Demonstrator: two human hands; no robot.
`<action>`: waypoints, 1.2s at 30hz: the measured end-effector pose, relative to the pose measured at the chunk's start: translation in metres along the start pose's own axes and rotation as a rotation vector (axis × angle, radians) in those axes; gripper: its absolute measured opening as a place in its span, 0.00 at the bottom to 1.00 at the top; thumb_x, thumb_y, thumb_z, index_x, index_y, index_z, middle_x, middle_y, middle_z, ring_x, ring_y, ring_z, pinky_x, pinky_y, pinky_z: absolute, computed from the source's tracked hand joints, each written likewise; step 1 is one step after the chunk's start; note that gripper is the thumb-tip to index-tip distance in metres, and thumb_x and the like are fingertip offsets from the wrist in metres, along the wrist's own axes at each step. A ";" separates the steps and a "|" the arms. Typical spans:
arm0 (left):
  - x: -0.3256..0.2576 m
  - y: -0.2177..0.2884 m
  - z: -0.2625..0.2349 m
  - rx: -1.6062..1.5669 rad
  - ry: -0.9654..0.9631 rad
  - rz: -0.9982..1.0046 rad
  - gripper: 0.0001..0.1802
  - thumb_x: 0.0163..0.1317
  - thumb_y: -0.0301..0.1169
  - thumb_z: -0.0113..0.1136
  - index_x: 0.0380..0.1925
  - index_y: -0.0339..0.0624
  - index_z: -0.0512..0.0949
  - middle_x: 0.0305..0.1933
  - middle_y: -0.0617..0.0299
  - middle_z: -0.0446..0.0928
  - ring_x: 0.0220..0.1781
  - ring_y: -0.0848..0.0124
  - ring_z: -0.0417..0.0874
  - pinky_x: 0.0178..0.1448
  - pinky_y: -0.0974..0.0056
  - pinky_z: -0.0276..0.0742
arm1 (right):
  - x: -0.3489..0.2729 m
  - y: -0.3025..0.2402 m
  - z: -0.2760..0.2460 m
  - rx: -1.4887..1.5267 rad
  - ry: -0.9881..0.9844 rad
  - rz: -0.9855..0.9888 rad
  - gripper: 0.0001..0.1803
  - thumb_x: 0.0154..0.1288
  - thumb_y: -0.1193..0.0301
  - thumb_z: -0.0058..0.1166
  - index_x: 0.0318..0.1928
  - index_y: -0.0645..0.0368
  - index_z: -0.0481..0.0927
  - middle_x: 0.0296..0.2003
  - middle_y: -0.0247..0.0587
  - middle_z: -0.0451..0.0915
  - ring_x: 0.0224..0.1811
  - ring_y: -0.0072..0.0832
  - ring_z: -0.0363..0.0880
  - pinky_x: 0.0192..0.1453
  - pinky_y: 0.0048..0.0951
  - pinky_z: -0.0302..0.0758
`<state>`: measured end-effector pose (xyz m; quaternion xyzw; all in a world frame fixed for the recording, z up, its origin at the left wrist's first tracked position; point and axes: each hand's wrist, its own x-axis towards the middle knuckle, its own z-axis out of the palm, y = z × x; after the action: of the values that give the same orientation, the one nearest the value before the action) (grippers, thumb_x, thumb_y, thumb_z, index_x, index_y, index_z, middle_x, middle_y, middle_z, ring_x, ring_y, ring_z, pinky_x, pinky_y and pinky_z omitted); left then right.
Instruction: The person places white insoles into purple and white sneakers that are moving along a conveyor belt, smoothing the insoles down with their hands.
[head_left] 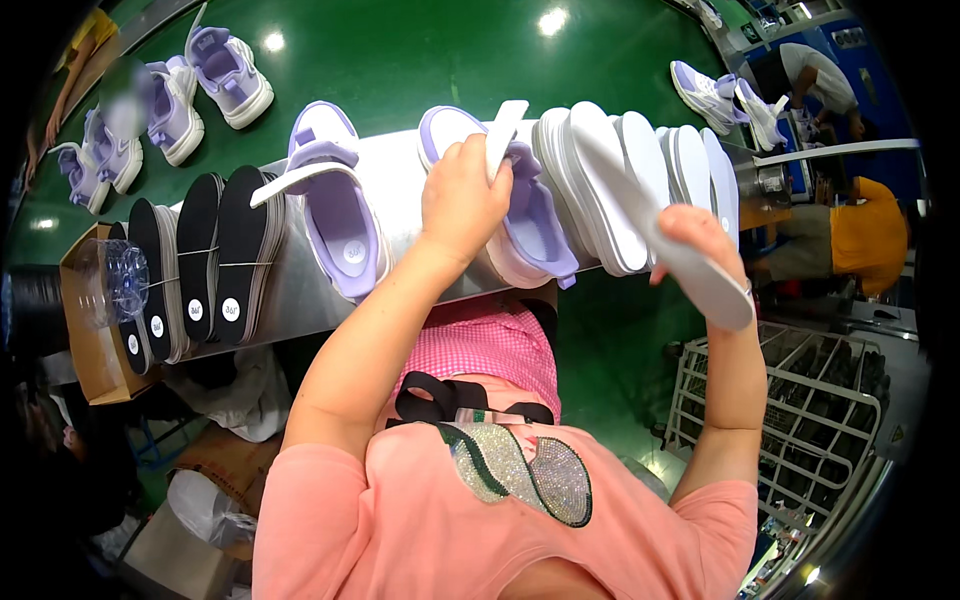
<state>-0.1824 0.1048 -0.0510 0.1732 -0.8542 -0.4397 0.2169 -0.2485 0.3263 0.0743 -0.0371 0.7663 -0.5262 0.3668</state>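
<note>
While L hand [465, 200] pinches white strap [506, 135] of a lilac shoe [535, 220] on the tabletop [395, 190], R hand [705, 235] has its grip round a grey insole [705, 285], held up nr white insole stacks [625, 215].

I wear a salmon-pink T-shirt [340, 535] with short sleeves [312, 495] that end above my elbows. A glittering motif [560, 478] covers its front, two rounded silvery shapes edged in dark green beads. Pink-and-white checked cloth [500, 345] covers my lap, a looped black strap [430, 397] crosses my waist, and my forearms and fingers [470, 158] are bare.
</note>
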 end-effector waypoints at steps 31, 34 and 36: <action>-0.014 -0.004 0.009 -0.016 -0.054 -0.030 0.16 0.52 0.29 0.53 0.39 0.32 0.65 0.21 0.43 0.75 0.25 0.47 0.77 0.31 0.50 0.72 | 0.074 0.052 0.109 -1.488 -0.139 -0.519 0.11 0.50 0.66 0.50 0.23 0.61 0.79 0.21 0.50 0.76 0.25 0.42 0.77 0.32 0.38 0.74; -0.017 -0.011 0.013 -0.092 -0.020 -0.036 0.16 0.52 0.29 0.53 0.39 0.33 0.66 0.21 0.43 0.75 0.25 0.47 0.77 0.30 0.50 0.71 | 0.079 0.051 0.108 -1.494 -0.198 -0.409 0.13 0.51 0.65 0.49 0.24 0.62 0.79 0.24 0.52 0.77 0.28 0.41 0.78 0.34 0.38 0.75; -0.017 -0.014 0.016 -0.122 0.011 -0.013 0.15 0.53 0.29 0.53 0.40 0.33 0.66 0.21 0.43 0.75 0.25 0.47 0.77 0.31 0.50 0.71 | 0.087 0.045 0.110 -1.497 -0.309 -0.251 0.13 0.50 0.64 0.49 0.26 0.62 0.80 0.28 0.53 0.78 0.31 0.41 0.79 0.37 0.36 0.75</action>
<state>-0.1749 0.1168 -0.0746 0.1677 -0.8235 -0.4911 0.2291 -0.2309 0.2223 -0.0281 -0.4346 0.8481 0.1053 0.2843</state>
